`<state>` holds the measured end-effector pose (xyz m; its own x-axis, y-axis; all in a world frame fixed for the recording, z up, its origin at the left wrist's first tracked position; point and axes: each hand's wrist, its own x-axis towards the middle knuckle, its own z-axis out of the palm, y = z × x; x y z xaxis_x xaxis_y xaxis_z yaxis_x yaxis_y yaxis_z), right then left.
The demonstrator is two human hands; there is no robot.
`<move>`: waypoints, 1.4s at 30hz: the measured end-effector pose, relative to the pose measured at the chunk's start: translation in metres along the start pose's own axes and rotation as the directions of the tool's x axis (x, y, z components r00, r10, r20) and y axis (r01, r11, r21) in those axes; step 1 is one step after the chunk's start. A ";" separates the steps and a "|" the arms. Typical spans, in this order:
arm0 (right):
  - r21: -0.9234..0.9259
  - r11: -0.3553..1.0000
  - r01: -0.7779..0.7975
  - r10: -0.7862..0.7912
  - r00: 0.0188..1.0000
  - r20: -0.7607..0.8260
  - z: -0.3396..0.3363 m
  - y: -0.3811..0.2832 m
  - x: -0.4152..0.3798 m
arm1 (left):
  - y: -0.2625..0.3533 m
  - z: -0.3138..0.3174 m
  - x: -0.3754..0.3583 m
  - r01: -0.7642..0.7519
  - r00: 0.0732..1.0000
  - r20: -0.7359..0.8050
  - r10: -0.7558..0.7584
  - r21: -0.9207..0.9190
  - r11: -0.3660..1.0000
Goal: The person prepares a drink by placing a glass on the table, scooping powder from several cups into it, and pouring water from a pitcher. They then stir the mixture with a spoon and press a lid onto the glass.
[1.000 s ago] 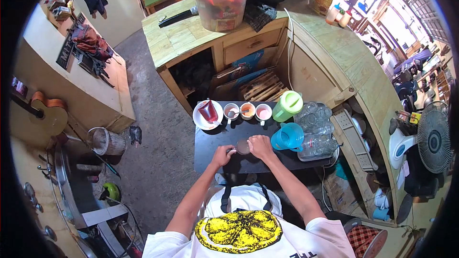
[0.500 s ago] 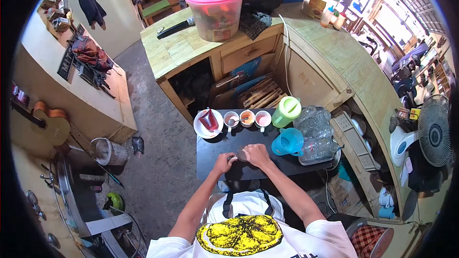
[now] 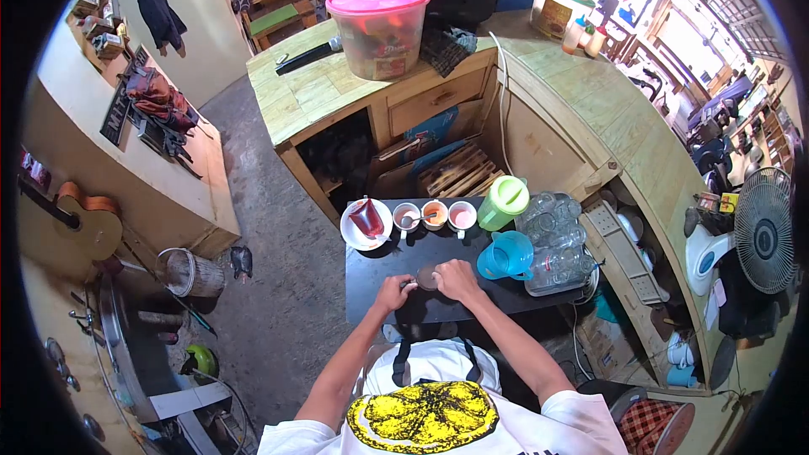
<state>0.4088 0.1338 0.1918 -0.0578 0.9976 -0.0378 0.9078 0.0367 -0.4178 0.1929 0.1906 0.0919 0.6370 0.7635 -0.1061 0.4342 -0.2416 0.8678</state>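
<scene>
Over the dark tabletop [image 3: 379,265], both of my hands are closed close together. Between them is a small, flat-looking brown round thing [image 3: 428,278], whose kind I cannot make out. My left hand [image 3: 393,293] pinches at its left edge, and my right hand [image 3: 457,281] grips its right side. Just beyond stand a white cup with a spoon [image 3: 407,217], a cup of orange contents [image 3: 435,216] and a cup of pink contents [image 3: 462,216]. A red pouch [image 3: 367,219] lies in a white bowl [image 3: 354,240]. To the right are a blue pitcher [image 3: 506,254] and a lidded green pitcher [image 3: 503,202].
Several clear glass mugs [image 3: 556,240] crowd the table's right end. A wooden counter [image 3: 312,101] curves round behind, carrying a pink-lidded tub [image 3: 377,29]. A fan [image 3: 765,219] stands far right. A wicker basket [image 3: 194,272] sits on the floor at left.
The view has tilted slightly, so the table and its contents sit a little lower. My hands stay close together, and more of the brown thing shows between them.
</scene>
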 end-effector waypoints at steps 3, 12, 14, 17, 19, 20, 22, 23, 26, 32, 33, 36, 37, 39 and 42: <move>0.051 0.998 0.036 -0.033 0.997 -0.063 0.007 -0.008 0.004 | 0.001 -0.001 -0.003 0.006 1.000 -0.010 -0.006 0.012 1.000; -0.100 0.995 0.000 -0.014 0.990 -0.137 0.008 -0.001 0.012 | 0.001 -0.001 -0.001 0.003 1.000 -0.007 -0.003 0.024 1.000; -0.148 0.989 -0.011 -0.005 0.994 -0.110 0.011 0.004 0.011 | 0.000 0.000 -0.001 0.046 0.999 0.013 -0.046 -0.010 0.999; -0.122 0.992 0.021 -0.023 1.000 -0.016 0.005 0.002 0.007 | 0.006 0.002 -0.002 0.077 0.997 -0.008 -0.077 0.098 0.992; -0.058 0.998 0.038 -0.038 0.999 -0.006 0.000 -0.004 0.004 | 0.009 0.002 -0.002 0.108 0.994 0.011 -0.110 0.112 0.988; -0.026 0.999 0.045 -0.045 0.999 -0.002 -0.002 -0.006 0.003 | 0.010 0.001 -0.002 0.122 0.992 0.020 -0.125 0.120 0.985; 0.005 0.998 0.061 -0.060 0.997 -0.051 0.005 -0.005 0.004 | 0.010 0.001 -0.002 0.097 0.995 0.013 -0.099 0.098 0.990; 0.019 0.997 0.068 -0.067 0.995 -0.075 0.008 -0.004 0.005 | 0.009 0.001 -0.002 0.084 0.996 0.009 -0.085 0.086 0.993; -0.031 0.996 0.078 -0.082 0.984 -0.156 0.014 0.001 0.008 | 0.008 0.002 -0.002 0.031 0.999 -0.019 -0.029 0.093 0.995; -0.127 0.987 0.100 -0.115 0.986 -0.117 0.009 0.009 0.005 | 0.007 0.001 -0.002 0.073 0.997 0.009 -0.073 0.045 0.996; -0.121 0.986 0.110 -0.124 0.986 -0.110 0.009 0.009 0.005 | 0.005 0.001 -0.002 0.062 0.998 0.006 -0.062 0.040 0.997; -0.093 0.986 0.138 -0.146 0.986 -0.083 0.008 0.008 0.004 | 0.000 0.003 -0.002 0.046 0.999 0.000 -0.046 0.027 0.999; -0.077 0.987 0.144 -0.149 0.986 -0.068 0.009 0.006 0.004 | -0.001 0.003 -0.002 0.054 0.999 0.002 -0.054 0.023 0.998; -0.047 0.988 0.145 -0.148 0.987 -0.059 0.010 0.005 0.004 | 0.000 0.004 -0.001 0.060 0.998 -0.001 -0.060 0.024 0.998; -0.028 0.988 0.150 -0.152 0.984 -0.090 0.014 0.002 0.003 | 0.004 0.002 -0.003 0.074 0.997 -0.012 -0.073 0.047 0.996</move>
<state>0.4052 0.1358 0.1782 -0.1574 0.9816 0.1084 0.8999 0.1878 -0.3935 0.1945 0.1861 0.0946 0.5960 0.7861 -0.1635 0.5093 -0.2127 0.8339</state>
